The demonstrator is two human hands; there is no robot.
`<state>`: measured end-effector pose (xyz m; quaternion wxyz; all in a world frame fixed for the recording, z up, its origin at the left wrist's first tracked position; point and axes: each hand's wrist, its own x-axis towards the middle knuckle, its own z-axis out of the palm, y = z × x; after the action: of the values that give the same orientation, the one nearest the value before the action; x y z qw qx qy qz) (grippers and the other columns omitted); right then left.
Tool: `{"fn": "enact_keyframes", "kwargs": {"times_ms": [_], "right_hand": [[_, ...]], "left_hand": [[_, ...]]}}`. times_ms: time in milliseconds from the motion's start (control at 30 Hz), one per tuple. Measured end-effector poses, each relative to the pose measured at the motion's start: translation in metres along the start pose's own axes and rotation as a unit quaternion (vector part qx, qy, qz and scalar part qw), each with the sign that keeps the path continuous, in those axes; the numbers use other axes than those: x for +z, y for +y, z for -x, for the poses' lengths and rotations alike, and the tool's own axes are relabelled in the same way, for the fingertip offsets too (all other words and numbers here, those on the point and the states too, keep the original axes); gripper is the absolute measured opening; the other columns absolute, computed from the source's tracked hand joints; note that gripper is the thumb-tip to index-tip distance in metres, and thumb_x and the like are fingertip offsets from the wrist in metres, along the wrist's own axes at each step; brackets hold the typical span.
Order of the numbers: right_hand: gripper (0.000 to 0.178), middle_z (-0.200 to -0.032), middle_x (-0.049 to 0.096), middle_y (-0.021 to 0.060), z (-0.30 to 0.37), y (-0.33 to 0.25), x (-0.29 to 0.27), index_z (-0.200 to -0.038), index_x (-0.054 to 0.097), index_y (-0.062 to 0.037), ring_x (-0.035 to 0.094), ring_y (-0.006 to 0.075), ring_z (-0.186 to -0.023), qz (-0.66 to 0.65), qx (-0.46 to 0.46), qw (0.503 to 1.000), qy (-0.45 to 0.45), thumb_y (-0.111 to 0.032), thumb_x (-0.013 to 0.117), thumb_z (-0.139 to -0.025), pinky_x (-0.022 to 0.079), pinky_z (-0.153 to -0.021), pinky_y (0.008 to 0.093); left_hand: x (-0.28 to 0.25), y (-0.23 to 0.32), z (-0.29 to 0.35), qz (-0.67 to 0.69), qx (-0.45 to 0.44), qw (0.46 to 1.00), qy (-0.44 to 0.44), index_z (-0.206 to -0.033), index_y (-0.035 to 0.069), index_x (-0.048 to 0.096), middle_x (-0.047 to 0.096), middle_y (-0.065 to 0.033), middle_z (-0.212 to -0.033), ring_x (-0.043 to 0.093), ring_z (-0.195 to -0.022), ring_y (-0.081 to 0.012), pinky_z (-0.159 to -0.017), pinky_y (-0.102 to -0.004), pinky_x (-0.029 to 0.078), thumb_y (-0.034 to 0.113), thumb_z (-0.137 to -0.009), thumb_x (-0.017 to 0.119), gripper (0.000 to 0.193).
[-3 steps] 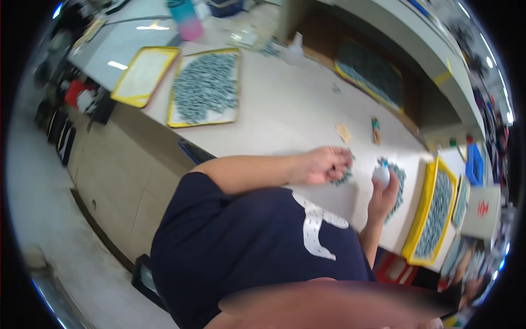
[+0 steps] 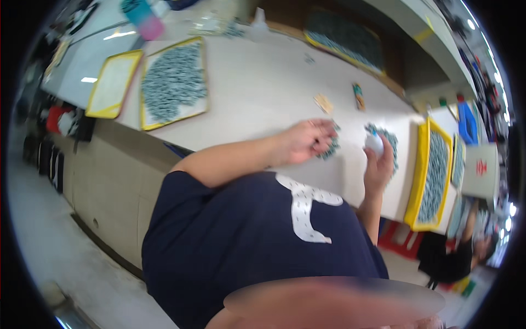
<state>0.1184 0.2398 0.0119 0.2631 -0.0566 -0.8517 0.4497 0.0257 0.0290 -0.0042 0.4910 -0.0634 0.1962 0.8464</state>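
My right hand is wrapped round a small white squeeze bottle with a blue tip, held tilted above the table. Just beyond it lies a loose pile of small grey-green pieces. My left hand is turned partly palm up with its fingers curled together. Whatever they pinch is too small and blurred to name. Beside those fingers sits another little heap of the grey-green pieces, partly hidden by the hand.
Yellow-rimmed trays of such pieces stand at the left, on the right and under the shelf. A paler tray is at far left. Beyond my hands lie a beige piece and a small green-orange tube. A person is at right.
The whole view has swung, so the table and trays sit farther left and higher. Both hands keep nearly the same pose, and the bottle stays in my right hand.
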Motion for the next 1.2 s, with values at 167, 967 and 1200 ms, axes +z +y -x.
{"fn": "enact_keyframes", "kwargs": {"times_ms": [167, 967, 1200], "right_hand": [[0.042, -0.102, 0.065, 0.0124, -0.009, -0.021, -0.003, -0.111, 0.062, -0.0056, 0.062, 0.0286, -0.093, 0.102, -0.092, 0.99, -0.012, 0.001, 0.075, -0.071, 0.049, -0.082, 0.0342], [0.036, -0.093, 0.064, -0.006, -0.027, -0.045, -0.01, -0.102, 0.069, -0.0208, 0.058, 0.0152, -0.09, 0.368, -0.285, 0.885, -0.003, -0.016, 0.076, -0.067, 0.035, -0.083, 0.032], [0.033, -0.094, 0.064, -0.0065, -0.029, -0.05, -0.012, -0.101, 0.071, -0.0217, 0.058, 0.015, -0.092, 0.399, -0.302, 0.866, -0.004, -0.009, 0.068, -0.071, 0.034, -0.085, 0.0322]], "left_hand": [[0.003, 0.002, 0.001, -0.02, 0.013, 1.0, 0.008, -0.102, 0.003, 0.053, 0.054, -0.0046, -0.09, 0.039, -0.062, -0.0074, -0.053, -0.0194, 0.035, 0.012, -0.097, 0.053, 0.01], [0.0, 0.005, 0.0, -0.009, -0.014, 0.999, -0.039, -0.094, 0.0, 0.049, 0.051, -0.0039, -0.087, 0.037, -0.065, -0.0076, -0.053, -0.0205, 0.034, 0.014, -0.099, 0.047, 0.015], [0.0, 0.005, 0.0, -0.012, -0.012, 0.999, -0.044, -0.094, 0.0, 0.05, 0.051, -0.0028, -0.087, 0.037, -0.065, -0.007, -0.053, -0.0202, 0.033, 0.014, -0.1, 0.047, 0.016]]}}
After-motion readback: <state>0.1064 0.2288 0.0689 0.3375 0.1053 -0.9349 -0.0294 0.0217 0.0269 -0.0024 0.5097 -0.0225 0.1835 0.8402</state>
